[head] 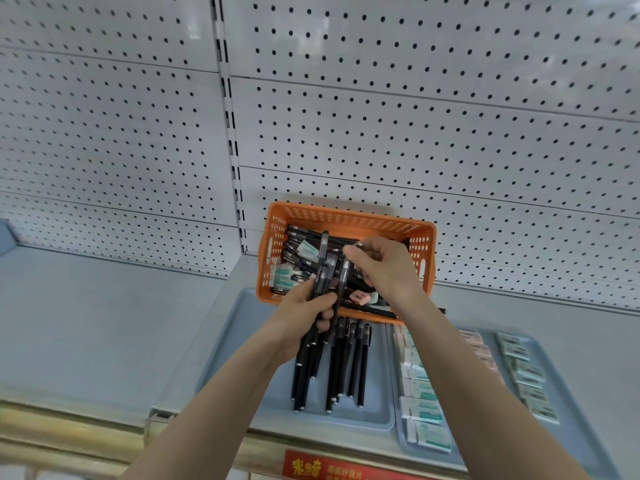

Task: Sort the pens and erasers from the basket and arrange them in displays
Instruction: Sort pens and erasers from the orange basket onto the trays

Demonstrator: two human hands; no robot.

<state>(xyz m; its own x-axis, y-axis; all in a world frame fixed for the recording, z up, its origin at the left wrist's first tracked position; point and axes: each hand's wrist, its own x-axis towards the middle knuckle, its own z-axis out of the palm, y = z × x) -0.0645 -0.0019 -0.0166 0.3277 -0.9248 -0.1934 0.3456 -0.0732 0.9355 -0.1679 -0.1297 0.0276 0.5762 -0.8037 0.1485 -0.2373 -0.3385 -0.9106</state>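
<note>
A left hand (pixel 304 311) is shown gripping a bundle of slim black plastic pens (pixel 323 275), with the fingers wrapped tightly round the barrels. A right hand (pixel 384 268) is curled over the top of the bundle, and a single dark pen (pixel 344 280) is pinched between its thumb and fingers. Both hands are held above an orange perforated plastic basket (pixel 346 213), in which more pens, white-and-green wrapped erasers and a pink block eraser (pixel 360 297) are jumbled. Just in front of the basket, a row of black pens (pixel 358 362) is laid lengthwise on a smooth grey-blue plastic tray (pixel 239 341). Beside it, rectangular wrapped erasers (pixel 420 393) are lined up in columns on a second grey-blue tray (pixel 575 441). Everything is set on a pale grey shelf (pixel 86 323), backed by white pegboard (pixel 415 116) dotted with round holes. A red label (pixel 318 465) is fixed to the front edge of the shelf.
</note>
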